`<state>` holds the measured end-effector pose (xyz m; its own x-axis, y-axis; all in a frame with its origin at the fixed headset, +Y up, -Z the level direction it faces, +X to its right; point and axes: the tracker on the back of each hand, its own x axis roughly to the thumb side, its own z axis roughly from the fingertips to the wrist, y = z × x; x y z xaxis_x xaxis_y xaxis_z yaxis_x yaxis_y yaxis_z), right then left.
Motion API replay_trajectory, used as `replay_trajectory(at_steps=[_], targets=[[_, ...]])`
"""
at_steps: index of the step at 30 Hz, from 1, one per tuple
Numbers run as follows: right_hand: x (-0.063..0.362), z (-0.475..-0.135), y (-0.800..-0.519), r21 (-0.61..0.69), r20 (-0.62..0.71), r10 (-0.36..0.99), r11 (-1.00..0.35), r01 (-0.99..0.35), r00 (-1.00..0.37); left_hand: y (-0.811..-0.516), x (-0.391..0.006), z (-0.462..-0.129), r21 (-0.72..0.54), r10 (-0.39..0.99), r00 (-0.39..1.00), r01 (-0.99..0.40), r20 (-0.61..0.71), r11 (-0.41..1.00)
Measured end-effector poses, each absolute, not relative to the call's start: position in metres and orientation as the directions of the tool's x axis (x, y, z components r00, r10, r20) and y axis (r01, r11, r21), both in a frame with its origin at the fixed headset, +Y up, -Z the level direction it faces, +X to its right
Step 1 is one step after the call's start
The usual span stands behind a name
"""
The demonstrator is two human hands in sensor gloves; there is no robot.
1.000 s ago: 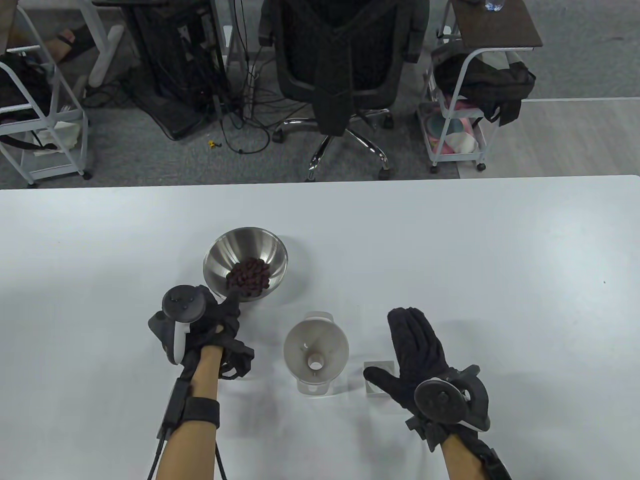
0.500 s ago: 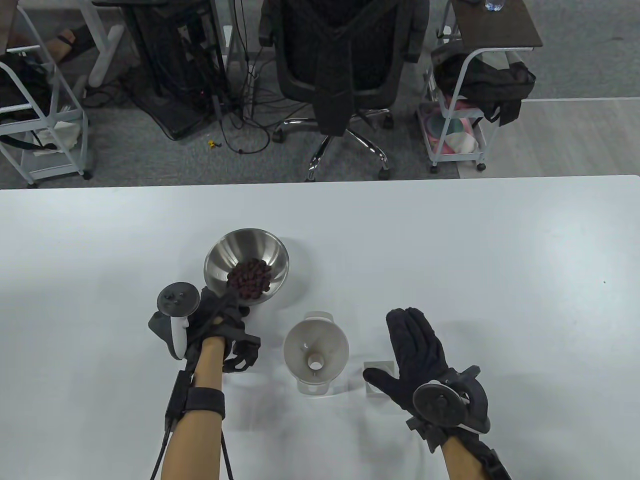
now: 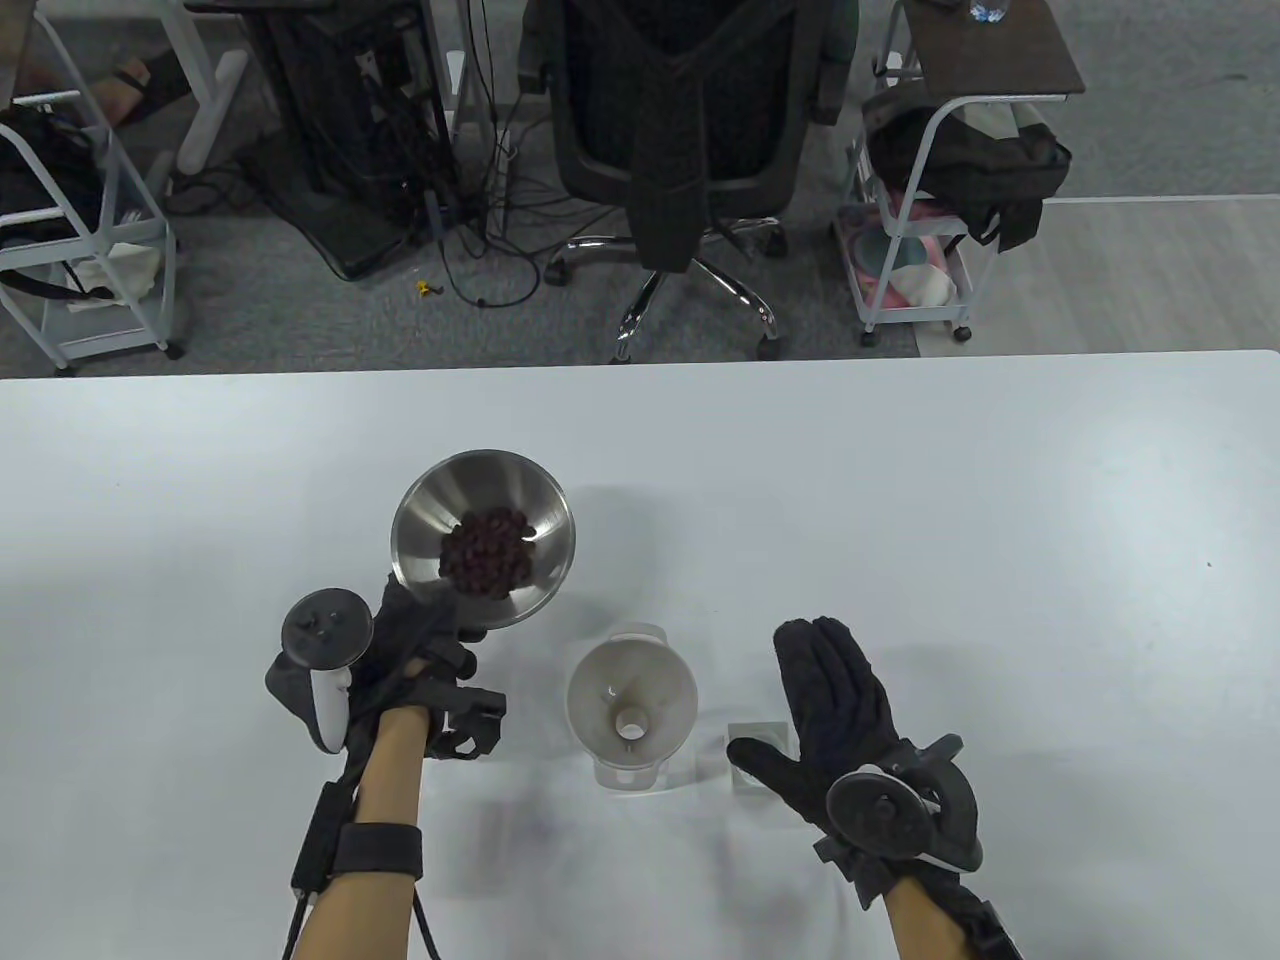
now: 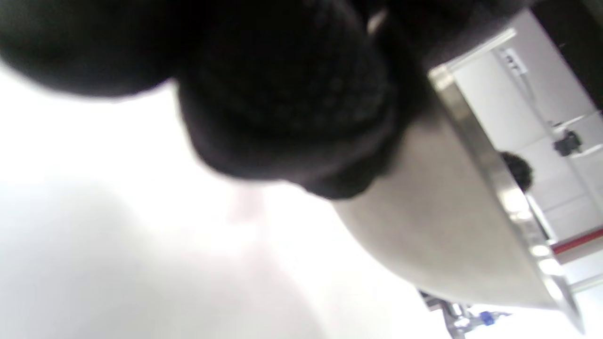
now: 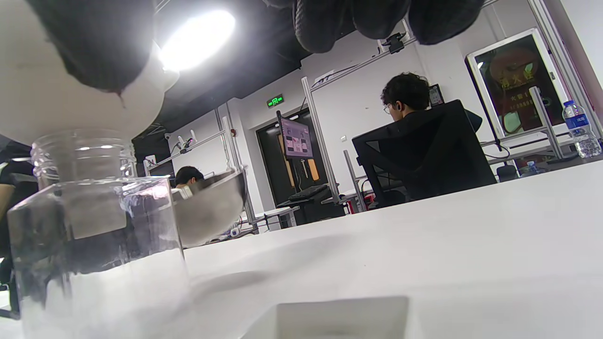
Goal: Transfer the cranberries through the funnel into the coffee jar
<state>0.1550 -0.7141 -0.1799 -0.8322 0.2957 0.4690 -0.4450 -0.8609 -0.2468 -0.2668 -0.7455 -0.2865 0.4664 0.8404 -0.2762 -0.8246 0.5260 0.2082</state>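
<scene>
Lifted since a moment before, the steel bowl [image 3: 484,537] had come off the surface [image 3: 1000,500] and tipped slightly, its shadow now lying apart from it to the right. The left hand [image 3: 420,650] had its grip clamped on the bowl's near rim, fingers under the wall in the left wrist view. The cranberries [image 3: 486,553] sat heaped in the bowl's bottom, none poured yet. To the right and nearer, the white funnel [image 3: 632,703] stood in the clear coffee jar [image 5: 94,245], which looked empty. The right hand [image 3: 835,705] lay flat just right of the funnel, fingers spread, holding nothing. Pouring seemed next.
</scene>
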Motion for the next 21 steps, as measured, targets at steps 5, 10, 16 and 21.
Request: replay_trajectory(at_steps=[5,10,16,21], targets=[[0.156,-0.179,-0.714,-0.25,0.463,0.294,-0.862,-0.441,-0.836,-0.712,-0.268,-0.271,0.235,0.846,0.502,-0.813,-0.179,0.532],[0.157,-0.179,-0.714,-0.254,0.457,0.295,-0.861,-0.441,-0.839,-0.682,-0.264,-0.256,0.285,0.828,0.553,-0.782,-0.095,0.555],[0.159,-0.179,-0.714,-0.245,0.446,0.305,-0.863,-0.442,-0.841,-0.656,-0.251,-0.24,0.33,0.786,0.618,-0.74,-0.012,0.587],[0.16,-0.179,-0.714,-0.244,0.442,0.31,-0.861,-0.446,-0.842,-0.642,-0.24,-0.229,0.381,0.75,0.658,-0.71,0.062,0.592]])
